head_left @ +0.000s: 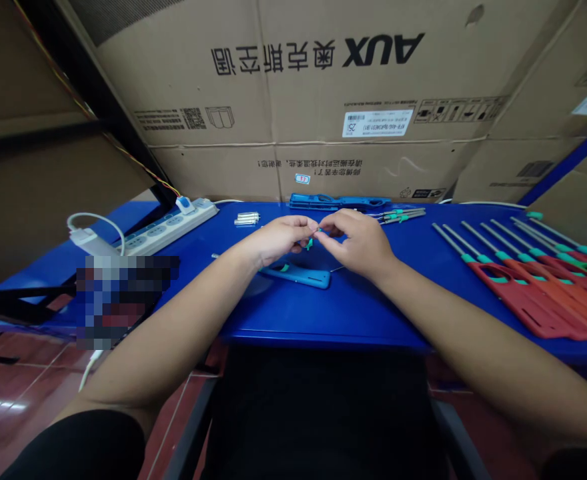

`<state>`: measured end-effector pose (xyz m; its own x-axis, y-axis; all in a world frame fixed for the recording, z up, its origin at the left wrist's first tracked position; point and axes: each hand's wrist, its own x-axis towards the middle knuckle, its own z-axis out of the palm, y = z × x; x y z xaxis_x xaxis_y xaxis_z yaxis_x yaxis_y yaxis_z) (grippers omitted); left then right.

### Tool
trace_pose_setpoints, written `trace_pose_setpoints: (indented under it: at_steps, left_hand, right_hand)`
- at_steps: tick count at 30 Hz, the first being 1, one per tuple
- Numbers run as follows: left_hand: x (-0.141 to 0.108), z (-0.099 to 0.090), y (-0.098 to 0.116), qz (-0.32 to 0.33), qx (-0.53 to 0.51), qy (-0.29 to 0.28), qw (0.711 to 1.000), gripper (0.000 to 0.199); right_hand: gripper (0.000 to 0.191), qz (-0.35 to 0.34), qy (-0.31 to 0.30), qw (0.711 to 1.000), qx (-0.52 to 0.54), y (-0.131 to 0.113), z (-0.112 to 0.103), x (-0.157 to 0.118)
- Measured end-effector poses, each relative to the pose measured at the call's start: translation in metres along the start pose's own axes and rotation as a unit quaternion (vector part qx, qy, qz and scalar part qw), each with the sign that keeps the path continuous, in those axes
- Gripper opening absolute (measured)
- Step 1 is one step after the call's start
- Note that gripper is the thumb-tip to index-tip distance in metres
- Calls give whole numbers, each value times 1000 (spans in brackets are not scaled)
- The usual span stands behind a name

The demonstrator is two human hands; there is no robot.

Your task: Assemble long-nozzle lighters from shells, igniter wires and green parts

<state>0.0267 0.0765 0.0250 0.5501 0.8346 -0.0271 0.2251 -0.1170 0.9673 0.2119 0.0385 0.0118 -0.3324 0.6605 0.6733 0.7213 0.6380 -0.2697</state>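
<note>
My left hand [286,239] and my right hand [356,241] meet fingertip to fingertip above the blue table. Both are pinched closed around a small green part [310,244], which shows just under the left fingers; its details are too small to tell. Below the hands lies a blue lighter-shaped casing [301,275], partly covered by the left hand. Behind them rest more blue casing pieces [338,201]. Several metal rods with green parts [401,215] lie beyond my right hand.
At the right lie several red and orange lighters [528,300] with long metal tubes. Silver cylinders [247,219] sit behind my left forearm. A white power strip [168,230] stands at the left, and a printed cardboard sheet [293,87] rises along the table's back.
</note>
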Motion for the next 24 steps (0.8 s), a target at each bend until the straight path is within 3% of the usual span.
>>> trace_pose_setpoints:
  at_steps: [7,9,11,14,17,20,24]
  left_hand:
    - [-1,1,1,-10,-70,20,997,23]
    - [-1,-4,-1,2,-28,17,999,23]
    - [-3,-10,-2,51,101,-27,993,26]
    - [-8,-13,-3,130,332,-157,921,44]
    - [-11,-8,-2,142,420,-212,871,45]
    - [-12,-3,0,132,437,-172,873,34]
    - [-13,-6,3,152,432,-82,885,26]
  right_hand:
    - [27,-8,-31,999,-33,0,-3,1]
    - [25,4,-37,999,-34,3,-5,2]
    - [20,22,-44,998,-26,8,-8,4]
    - [14,51,-60,997,-6,18,-17,5]
    - [12,67,-118,991,2,23,-26,5]
    - [14,57,-197,978,21,22,-31,4]
    - [12,45,-202,977,43,17,-31,2]
